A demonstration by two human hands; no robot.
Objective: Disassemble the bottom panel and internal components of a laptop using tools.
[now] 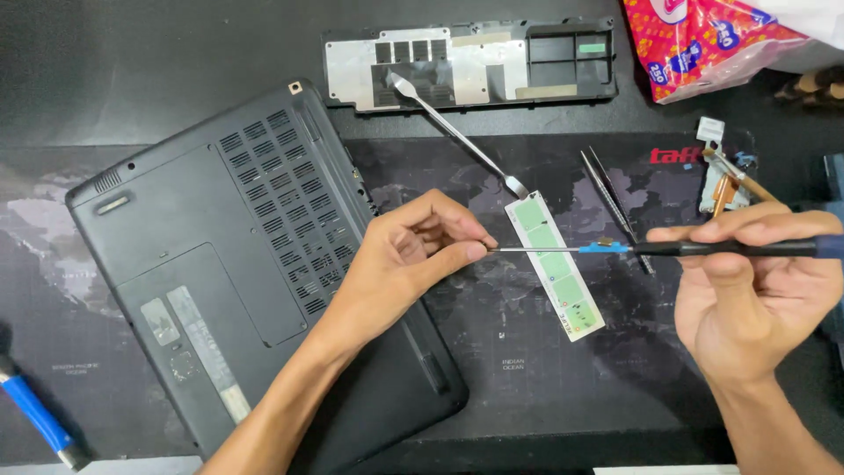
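Observation:
My right hand [756,281] holds a thin screwdriver [703,249] with a black and blue handle, lying level and pointing left. My left hand [413,255] pinches at the tip of its metal shaft with thumb and forefinger; whatever sits between the fingers is too small to see. Below the shaft lies a white strip with green squares [556,268] carrying a few tiny screws. A black laptop [220,255] lies bottom up at the left, partly under my left wrist.
A removed bottom cover panel [470,63] lies at the back with a metal spudger [457,132] leaning on it. Black tweezers [611,198] rest right of the strip. A small bracket with cable [723,176], a red patterned packet [703,40] and a blue-handled tool [35,413] lie around the dark mat.

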